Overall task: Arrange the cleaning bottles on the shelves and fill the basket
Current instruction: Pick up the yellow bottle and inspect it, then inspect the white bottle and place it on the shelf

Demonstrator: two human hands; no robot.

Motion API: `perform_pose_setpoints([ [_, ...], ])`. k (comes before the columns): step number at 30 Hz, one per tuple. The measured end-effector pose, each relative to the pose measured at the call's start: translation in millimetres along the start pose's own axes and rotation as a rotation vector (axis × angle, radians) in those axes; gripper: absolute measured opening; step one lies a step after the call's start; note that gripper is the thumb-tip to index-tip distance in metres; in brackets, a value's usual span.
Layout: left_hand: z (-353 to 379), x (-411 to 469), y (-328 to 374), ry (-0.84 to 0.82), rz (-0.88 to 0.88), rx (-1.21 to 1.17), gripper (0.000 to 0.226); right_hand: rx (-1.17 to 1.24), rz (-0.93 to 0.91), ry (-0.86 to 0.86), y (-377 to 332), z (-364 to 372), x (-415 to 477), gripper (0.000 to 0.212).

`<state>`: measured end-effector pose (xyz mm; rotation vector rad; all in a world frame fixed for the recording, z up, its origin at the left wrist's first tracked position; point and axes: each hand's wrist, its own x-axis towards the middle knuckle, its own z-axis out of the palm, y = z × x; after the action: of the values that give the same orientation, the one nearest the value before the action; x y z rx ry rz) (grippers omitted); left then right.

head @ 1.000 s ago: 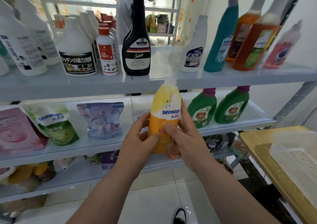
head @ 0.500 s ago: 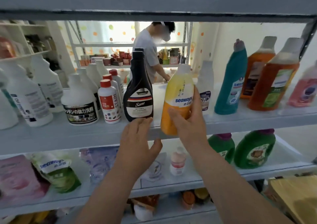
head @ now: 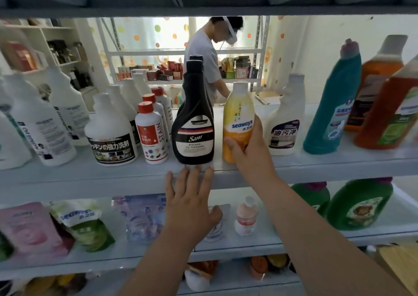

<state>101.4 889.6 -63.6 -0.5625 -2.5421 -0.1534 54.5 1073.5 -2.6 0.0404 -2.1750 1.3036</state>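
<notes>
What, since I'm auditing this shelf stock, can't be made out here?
All head view.
- Yellow Seaways bottle: lower label hidden by the right hand gripping it.
- Rear black bottle: only its cap shows behind the Sam bottle.
- Orange bottle: cut off by the right edge, label blurred.
- Lower-shelf item behind the left hand: mostly covered.

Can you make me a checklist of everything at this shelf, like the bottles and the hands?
Surface: grey shelf, bottles in a row.
Job's things: yellow bottle upright between black bottle and white spray bottle; basket not in view.
Clutter: refill pouches and green bottles on the lower shelf.
Hands: right hand grips the yellow bottle; left hand open, fingertips at the grey shelf's edge.
Cables: nothing seen.
Surroundings: a person at another rack behind.
</notes>
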Motion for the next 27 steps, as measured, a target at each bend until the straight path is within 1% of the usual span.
perform_pose_setpoints([
  [6, 5.3, 0.7, -3.3, 0.003, -0.004, -0.007, 0.095, -0.262, 0.051, 0.083, 3.1, 19.1, -0.7, 0.085],
  [9, 4.3, -0.2, -4.7, -0.015, 0.002, -0.021, 0.096, -0.348, 0.104, 0.08, -1.0, 18.2, -3.4, 0.088],
  [11, 7.0, -0.6, -6.9, 0.004, 0.015, -0.036, 0.098, -0.465, 0.117, 0.048, -2.3, 13.5, -10.0, 0.087],
  [13, 9.7, 0.7, -8.1, 0.032, 0.02, -0.05, 0.101, -0.604, 0.055, -0.006, 0.5, 4.8, -25.4, 0.081],
  [16, 12.8, 2.4, -5.1, 0.081, 0.012, -0.065, 0.103, -0.739, -0.194, -0.054, 17.8, -18.9, -57.5, 0.054],
  [17, 13.4, 1.5, -3.8, 0.09, 0.005, -0.068, 0.102, -0.798, -0.271, -0.099, 24.6, -28.6, -67.0, 0.051],
  [18, 13.9, 0.8, -2.9, 0.095, 0.0, -0.071, 0.102, -0.851, -0.319, -0.153, 30.2, -38.4, -74.4, 0.052],
  [20, 13.5, 0.1, 0.2, 0.094, -0.013, -0.076, 0.101, -0.895, -0.35, -0.234, 39.4, -60.4, -79.8, 0.055],
  [22, 12.5, -1.7, 5.0, 0.09, -0.042, -0.075, 0.095, -0.878, -0.334, -0.278, 47.5, -85.5, -74.9, 0.058],
  [25, 8.8, -1.9, 15.3, 0.093, -0.136, -0.075, 0.082, -0.854, -0.284, -0.29, 60.0, -124.4, -64.5, 0.058],
  [27, 3.1, 1.9, 30.9, 0.105, -0.155, -0.08, 0.073, -0.854, -0.273, -0.259, 74.2, -146.9, -61.5, 0.06],
])
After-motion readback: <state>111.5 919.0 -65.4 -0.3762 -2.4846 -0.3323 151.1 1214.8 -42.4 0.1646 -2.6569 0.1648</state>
